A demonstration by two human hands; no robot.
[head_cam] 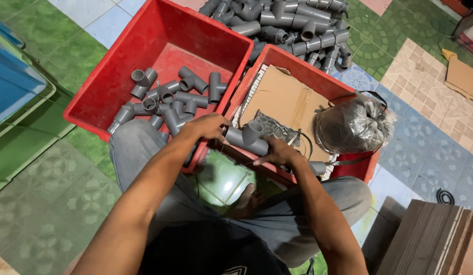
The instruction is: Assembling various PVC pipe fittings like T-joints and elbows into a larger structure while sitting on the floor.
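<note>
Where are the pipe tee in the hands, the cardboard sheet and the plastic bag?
Pipe tee (248,137): head view, on the grey body below its upturned branch.
Cardboard sheet (282,99): head view, on its flat brown middle.
Plastic bag (351,127): head view, on its crinkled clear front.

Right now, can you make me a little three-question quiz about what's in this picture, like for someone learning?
1. True or false: the grey tee fitting is held by both hands.
2. Which crate holds the cardboard sheet? A) left red crate B) right red crate C) blue crate
3. Fill in: beside the cardboard lies a crinkly ____ bag.

Key:
1. True: the left hand and right hand both grip it.
2. B, the right red crate; the left red crate holds loose grey fittings.
3. Plastic.
</note>
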